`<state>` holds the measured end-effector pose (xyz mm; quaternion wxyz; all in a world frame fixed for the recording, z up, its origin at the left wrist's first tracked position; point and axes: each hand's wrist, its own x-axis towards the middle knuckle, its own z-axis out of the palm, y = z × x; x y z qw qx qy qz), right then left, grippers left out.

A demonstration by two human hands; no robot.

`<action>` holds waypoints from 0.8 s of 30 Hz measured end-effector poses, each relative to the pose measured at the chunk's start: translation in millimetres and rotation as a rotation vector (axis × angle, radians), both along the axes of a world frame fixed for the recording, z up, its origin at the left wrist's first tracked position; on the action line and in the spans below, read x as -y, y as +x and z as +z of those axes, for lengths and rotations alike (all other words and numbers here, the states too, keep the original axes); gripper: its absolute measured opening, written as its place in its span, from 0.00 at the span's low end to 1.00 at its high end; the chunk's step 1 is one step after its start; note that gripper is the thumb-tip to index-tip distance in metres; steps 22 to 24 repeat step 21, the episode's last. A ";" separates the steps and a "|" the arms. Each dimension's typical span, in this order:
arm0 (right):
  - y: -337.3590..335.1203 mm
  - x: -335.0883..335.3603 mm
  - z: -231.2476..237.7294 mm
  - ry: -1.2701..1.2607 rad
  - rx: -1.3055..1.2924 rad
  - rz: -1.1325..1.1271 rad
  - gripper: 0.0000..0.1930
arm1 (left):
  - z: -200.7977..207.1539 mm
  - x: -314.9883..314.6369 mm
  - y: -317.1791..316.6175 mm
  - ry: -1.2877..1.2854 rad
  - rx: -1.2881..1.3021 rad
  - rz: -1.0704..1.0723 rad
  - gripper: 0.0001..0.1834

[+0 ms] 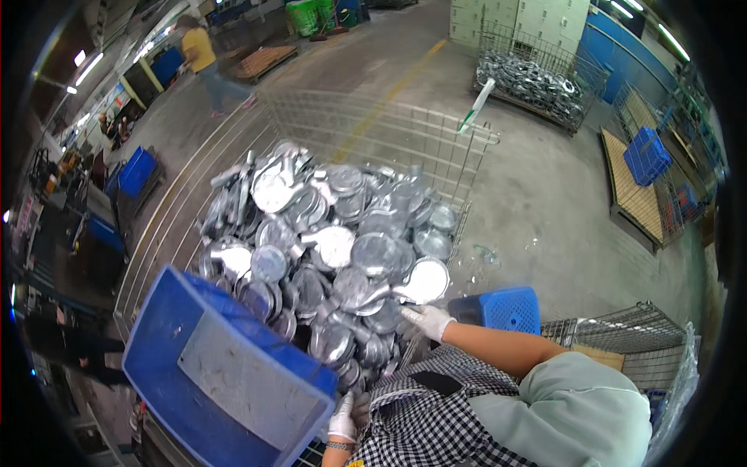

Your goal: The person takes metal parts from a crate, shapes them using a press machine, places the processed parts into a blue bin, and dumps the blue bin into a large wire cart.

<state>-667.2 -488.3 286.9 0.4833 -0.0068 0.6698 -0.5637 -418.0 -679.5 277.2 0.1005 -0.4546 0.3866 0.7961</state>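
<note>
A large heap of silvery metal castings (373,253), round discs with short stems, fills the wire mesh cage in front of me. My right hand (428,321), in a white glove, reaches into the near right side of the heap. Its fingertips are closed at the edge of a round metal casting (384,317). My left hand (342,420), also gloved, is low beside the near right corner of a blue plastic bin (249,373). Its fingers are partly hidden, so its grip is unclear. The bin lies tilted at the cage's near left, its visible inside bare.
The wire cage (366,105) has tall mesh walls; a white and green strip hangs on its far right corner. A blue stool (502,310) stands by my right arm. Another cage of metal parts (529,82) is farther off. A person in yellow (201,54) walks at far left.
</note>
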 end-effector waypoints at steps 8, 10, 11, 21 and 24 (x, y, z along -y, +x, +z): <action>-154.1 -112.9 5.9 0.251 -0.178 0.120 0.25 | 44.9 -64.2 -202.8 -0.159 -0.216 0.003 0.22; -177.1 -155.4 8.8 0.292 -0.303 -0.049 0.25 | 54.5 -79.5 -227.1 -0.200 -0.252 -0.066 0.21; -191.2 -165.9 7.4 0.486 -0.440 -0.047 0.25 | 60.0 -83.7 -229.4 -0.277 -0.209 -0.114 0.21; -154.1 -169.9 36.3 -0.163 -0.101 -0.394 0.24 | 47.6 -48.3 -184.2 -0.292 -0.294 -0.075 0.29; -154.1 -169.9 36.3 -0.163 -0.101 -0.394 0.24 | 47.6 -48.3 -184.2 -0.292 -0.294 -0.075 0.29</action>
